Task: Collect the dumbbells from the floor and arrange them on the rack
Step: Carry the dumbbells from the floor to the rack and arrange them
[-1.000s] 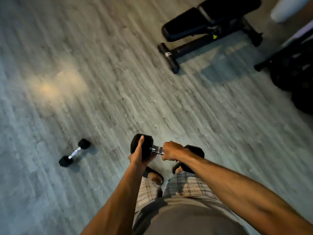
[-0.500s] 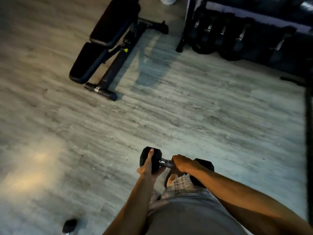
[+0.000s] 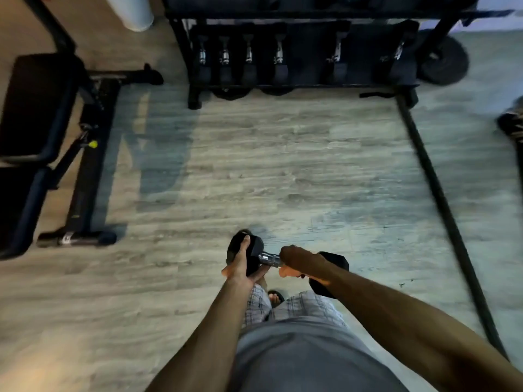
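I carry a black hex dumbbell [image 3: 256, 251] with a chrome handle in front of my waist, above the floor. My right hand [image 3: 297, 264] grips its handle from above. My left hand [image 3: 240, 264] cups the left head from below, thumb up along its side. The dumbbell's right head shows partly behind my right wrist. The black dumbbell rack [image 3: 300, 86] stands straight ahead at the top of the view, with several dumbbells [image 3: 249, 58] lined up on its low shelf.
A black weight bench [image 3: 39, 108] lies on the left, its foot bar near the floor's middle left. A black bar [image 3: 441, 190] runs along the floor on the right. A weight plate [image 3: 441, 63] leans by the rack's right end. A white cylinder [image 3: 133, 12] stands top left.
The view has swung from the floor to face the rack, which now lies straight ahead. The small dumbbell on the floor has left the view. Both hands keep their hold.
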Tool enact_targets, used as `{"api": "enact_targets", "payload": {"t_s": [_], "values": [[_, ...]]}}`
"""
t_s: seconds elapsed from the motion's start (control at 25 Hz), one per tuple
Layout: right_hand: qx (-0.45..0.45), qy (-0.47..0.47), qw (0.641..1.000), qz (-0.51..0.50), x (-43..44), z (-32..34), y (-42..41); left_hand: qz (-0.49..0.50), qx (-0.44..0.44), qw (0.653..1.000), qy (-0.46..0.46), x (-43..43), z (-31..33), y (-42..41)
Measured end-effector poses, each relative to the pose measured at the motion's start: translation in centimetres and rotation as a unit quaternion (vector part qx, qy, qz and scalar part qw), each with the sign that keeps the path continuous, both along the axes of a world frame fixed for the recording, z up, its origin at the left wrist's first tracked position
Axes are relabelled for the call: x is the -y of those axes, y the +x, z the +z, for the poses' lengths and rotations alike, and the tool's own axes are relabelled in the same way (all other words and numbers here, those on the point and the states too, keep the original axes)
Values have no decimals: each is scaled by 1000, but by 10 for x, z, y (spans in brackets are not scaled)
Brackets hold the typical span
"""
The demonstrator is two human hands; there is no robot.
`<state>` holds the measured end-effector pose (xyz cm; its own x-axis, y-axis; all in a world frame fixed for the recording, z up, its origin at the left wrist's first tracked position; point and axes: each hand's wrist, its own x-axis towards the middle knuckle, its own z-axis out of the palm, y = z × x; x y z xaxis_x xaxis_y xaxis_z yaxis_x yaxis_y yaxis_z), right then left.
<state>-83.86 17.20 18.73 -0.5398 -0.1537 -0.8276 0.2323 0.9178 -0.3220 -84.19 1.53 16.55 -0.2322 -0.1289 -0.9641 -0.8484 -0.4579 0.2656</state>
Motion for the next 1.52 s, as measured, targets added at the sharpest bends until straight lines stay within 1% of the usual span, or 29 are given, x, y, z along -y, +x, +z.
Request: {"api": "enact_targets", "payload": {"t_s": [0.04, 0.12, 0.2, 0.28, 0.48, 0.6, 0.68, 0.76, 0.88, 0.96, 1.04, 1.12, 1.2, 1.28, 1.4, 1.52], "values": [[5, 1, 1000, -24, -10, -2, -16, -22, 6, 1000, -5, -8, -16, -21], [26, -2, 998, -61, -28, 0, -51, -43, 16, 999, 6, -30, -18, -70], [35, 7, 993, -111, -48, 2, -92, -73, 1, 997, 22, -56, -8, -124], [40, 21, 986, -160, -68, 5, -133, -112, -6, 992, 61, -84, 34, -175], [7, 51, 978, -203, -118, 19, -232, -173, -6, 982, 69, -147, 59, -291], [-21, 55, 965, -254, -154, 18, -293, -189, -22, 981, 41, -188, 62, -362], [-32, 40, 958, -281, -180, 12, -331, -211, -34, 977, 30, -219, 60, -407], [-40, 26, 953, -298, -203, 7, -363, -235, -37, 971, -7, -249, 55, -445], [-50, 5, 940, -337, -251, -8, -421, -256, -51, 965, -31, -306, 46, -511], [-37, 9, 934, -356, -291, -14, -460, -265, -42, 963, -37, -346, 17, -554], [-25, 2, 930, -368, -328, -14, -496, -275, -39, 960, -39, -386, 14, -593], [-30, 8, 932, -362, -366, -9, -531, -272, -48, 961, -24, -425, 34, -627], [-35, 39, 932, -359, -405, -4, -567, -250, -64, 966, -28, -465, 56, -661], [-46, 53, 931, -357, -442, -2, -603, -246, -62, 967, -37, -501, 62, -697], [-56, 64, 926, -367, -495, 1, -660, -263, -63, 960, -75, -552, 66, -751], [-63, 73, 925, -368, -544, 6, -718, -264, -80, 960, -54, -601, 72, -811]]}}
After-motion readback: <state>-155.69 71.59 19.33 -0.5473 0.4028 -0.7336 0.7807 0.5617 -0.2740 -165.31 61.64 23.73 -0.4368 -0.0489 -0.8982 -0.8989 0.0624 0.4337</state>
